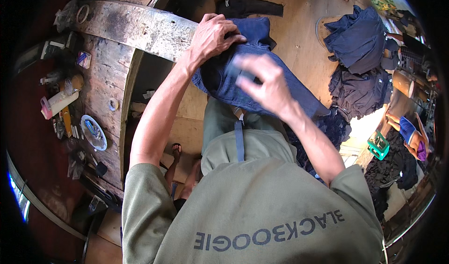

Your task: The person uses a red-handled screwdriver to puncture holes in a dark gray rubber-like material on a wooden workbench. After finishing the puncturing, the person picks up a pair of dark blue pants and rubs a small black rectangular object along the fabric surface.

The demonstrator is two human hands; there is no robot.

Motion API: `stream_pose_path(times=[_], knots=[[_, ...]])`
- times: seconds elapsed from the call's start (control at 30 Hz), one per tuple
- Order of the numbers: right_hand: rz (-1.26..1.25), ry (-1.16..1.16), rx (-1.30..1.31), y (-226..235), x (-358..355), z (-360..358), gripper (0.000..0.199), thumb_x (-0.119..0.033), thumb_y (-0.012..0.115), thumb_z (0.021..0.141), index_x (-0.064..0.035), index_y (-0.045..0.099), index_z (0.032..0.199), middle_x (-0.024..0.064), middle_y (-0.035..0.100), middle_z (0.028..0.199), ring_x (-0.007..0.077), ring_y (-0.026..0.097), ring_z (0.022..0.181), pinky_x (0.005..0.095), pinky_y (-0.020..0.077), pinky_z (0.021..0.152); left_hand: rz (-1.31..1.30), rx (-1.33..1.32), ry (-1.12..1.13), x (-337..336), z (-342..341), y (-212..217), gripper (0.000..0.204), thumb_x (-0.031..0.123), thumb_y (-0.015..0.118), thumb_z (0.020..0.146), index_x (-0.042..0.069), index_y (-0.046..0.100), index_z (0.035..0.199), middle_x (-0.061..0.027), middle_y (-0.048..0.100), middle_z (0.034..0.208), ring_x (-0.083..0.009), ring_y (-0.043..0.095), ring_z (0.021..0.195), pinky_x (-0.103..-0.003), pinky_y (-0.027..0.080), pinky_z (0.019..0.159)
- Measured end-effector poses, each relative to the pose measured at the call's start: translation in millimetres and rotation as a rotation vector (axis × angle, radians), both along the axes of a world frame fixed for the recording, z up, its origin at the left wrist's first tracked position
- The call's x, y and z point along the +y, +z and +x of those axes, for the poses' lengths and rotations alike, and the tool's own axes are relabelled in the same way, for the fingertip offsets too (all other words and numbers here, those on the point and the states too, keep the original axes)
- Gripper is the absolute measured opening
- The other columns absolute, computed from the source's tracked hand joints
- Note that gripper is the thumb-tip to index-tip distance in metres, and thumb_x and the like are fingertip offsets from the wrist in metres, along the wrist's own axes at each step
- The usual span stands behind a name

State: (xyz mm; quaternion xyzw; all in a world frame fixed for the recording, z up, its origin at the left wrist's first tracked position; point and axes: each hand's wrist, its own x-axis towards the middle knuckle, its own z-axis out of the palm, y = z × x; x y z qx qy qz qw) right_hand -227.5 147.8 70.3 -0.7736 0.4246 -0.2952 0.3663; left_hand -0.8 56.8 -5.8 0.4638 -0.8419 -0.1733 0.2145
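Dark blue jeans (pixel 295 90) lie over the end of a narrow worn plank and hang toward my lap. My left hand (pixel 214 36) presses on the denim near the plank's end, its fingers curled round a fold of the cloth. Over the middle of the jeans, my right hand (pixel 265 82) is smeared by motion. Its fingers are closed round a small dark greyish object (pixel 249 74), whose kind the blur hides.
The plank (pixel 140 28) runs left to a wooden bench (pixel 105 60) bearing a plate of small items (pixel 93 132). Heaped dark garments (pixel 358 39) lie on the right. Beyond them are a green stool (pixel 378 145) and other people. Another person's foot (pixel 176 148) shows below the bench.
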Motion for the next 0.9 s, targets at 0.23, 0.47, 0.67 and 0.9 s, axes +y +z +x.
stream_pose_path(times=[0.23,0.47,0.67,0.9], knots=[[0.094,0.188,0.011,-7.6,5.9,-2.1,0.047,-0.008,0.089,0.081,-0.0091,0.079,0.127,0.0154,0.076,0.131,0.0340,0.069,0.120,0.0458,0.0572,0.109,-0.021,0.028,0.025,-2.1,-0.6,-0.2,0.040,0.051,0.078,0.096,0.011,0.083,0.091,-0.0022,0.079,0.093,-0.0244,0.070,0.098,-0.043,0.047,0.103],[-0.078,0.156,0.047,-11.0,5.6,-2.0,0.048,-0.008,0.091,0.079,-0.0103,0.080,0.125,0.0158,0.076,0.132,0.0339,0.069,0.119,0.0454,0.0574,0.107,0.004,0.025,0.024,-1.9,-0.1,-1.1,0.036,0.048,0.080,0.095,0.012,0.084,0.093,-0.0022,0.080,0.095,-0.0245,0.070,0.098,-0.043,0.049,0.100],[-0.047,-0.058,0.029,-14.9,-6.0,-5.4,0.048,-0.006,0.089,0.079,-0.0087,0.080,0.126,0.0163,0.077,0.129,0.0346,0.070,0.116,0.0470,0.0575,0.106,-0.007,0.003,0.032,0.2,-1.3,1.4,0.041,0.053,0.079,0.095,0.012,0.084,0.093,-0.0018,0.080,0.093,-0.0250,0.071,0.099,-0.043,0.049,0.099],[-0.009,-0.082,-0.057,-40.3,0.0,-16.8,0.046,-0.008,0.090,0.083,-0.0047,0.079,0.127,0.0158,0.079,0.124,0.0327,0.074,0.111,0.0450,0.0593,0.101,-0.030,0.010,0.037,-1.1,-1.3,-3.7,0.041,0.053,0.080,0.094,0.013,0.084,0.093,-0.0021,0.080,0.094,-0.0257,0.072,0.098,-0.043,0.050,0.100]])
